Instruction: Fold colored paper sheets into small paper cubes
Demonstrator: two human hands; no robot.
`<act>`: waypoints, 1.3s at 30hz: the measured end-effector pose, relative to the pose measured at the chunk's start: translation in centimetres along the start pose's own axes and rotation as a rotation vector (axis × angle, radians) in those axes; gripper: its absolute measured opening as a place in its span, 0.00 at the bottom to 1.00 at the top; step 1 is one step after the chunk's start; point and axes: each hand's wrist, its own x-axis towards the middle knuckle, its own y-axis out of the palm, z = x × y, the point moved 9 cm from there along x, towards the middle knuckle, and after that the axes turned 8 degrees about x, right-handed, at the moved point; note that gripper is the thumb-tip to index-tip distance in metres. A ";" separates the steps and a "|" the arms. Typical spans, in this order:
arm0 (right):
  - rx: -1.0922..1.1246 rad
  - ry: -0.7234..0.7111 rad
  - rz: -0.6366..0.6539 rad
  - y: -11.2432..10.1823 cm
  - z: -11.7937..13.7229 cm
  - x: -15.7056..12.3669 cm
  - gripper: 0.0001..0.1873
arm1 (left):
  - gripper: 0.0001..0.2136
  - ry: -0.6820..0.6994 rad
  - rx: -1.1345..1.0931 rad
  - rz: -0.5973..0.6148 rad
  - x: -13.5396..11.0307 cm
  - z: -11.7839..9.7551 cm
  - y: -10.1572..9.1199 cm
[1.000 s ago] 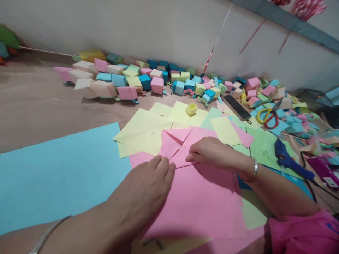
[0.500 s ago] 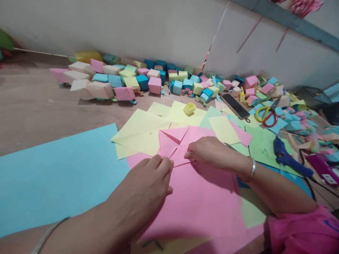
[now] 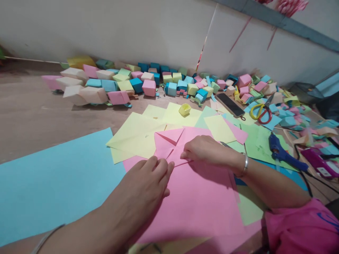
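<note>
A folded pink paper square [image 3: 173,143] with creased corner flaps lies on a large pink sheet [image 3: 201,201]. My left hand [image 3: 144,192] rests on the large sheet, its fingers together and their tips pressing the near left edge of the folded square. My right hand [image 3: 205,150] lies on the square's right side, fingers curled and pressing a flap down. Each wrist wears a thin bangle.
A big blue sheet [image 3: 53,180] lies at left, yellow sheets [image 3: 137,134] and green sheets [image 3: 259,144] behind. Several paper cubes [image 3: 148,86] line the wall. A phone [image 3: 229,104], scissors [image 3: 261,113] and a blue glue gun [image 3: 280,153] sit at right.
Both hands stay pressed on the folded pink square; the left fingers have curled in slightly. The view has shifted a little, so everything sits further left.
</note>
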 end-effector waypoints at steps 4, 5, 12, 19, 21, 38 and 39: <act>0.004 0.004 0.004 0.2 -0.1 0.1 0.21 | 0.19 0.006 0.045 -0.042 0.0 -0.1 0.0; 0.002 -0.002 0.001 0.2 -0.1 0.1 0.21 | 0.19 0.004 0.051 -0.048 0.0 -0.1 0.0; -0.026 0.025 -0.063 0.0 -0.4 0.0 0.24 | 0.16 -0.016 0.022 -0.018 0.1 0.3 -0.2; -0.053 0.040 -0.193 -0.8 0.5 -0.9 0.27 | 0.16 0.002 0.007 0.023 0.2 0.4 0.2; -0.048 0.041 -0.249 -1.5 1.1 -1.2 0.28 | 0.17 0.010 0.020 0.015 0.3 0.4 0.2; -0.076 0.078 0.048 -1.4 -3.0 -1.0 0.20 | 0.18 -0.005 -0.028 0.049 0.5 0.9 -0.1; -0.088 0.075 0.057 -1.4 -3.3 -1.0 0.20 | 0.18 -0.007 -0.034 0.053 0.5 0.9 -0.1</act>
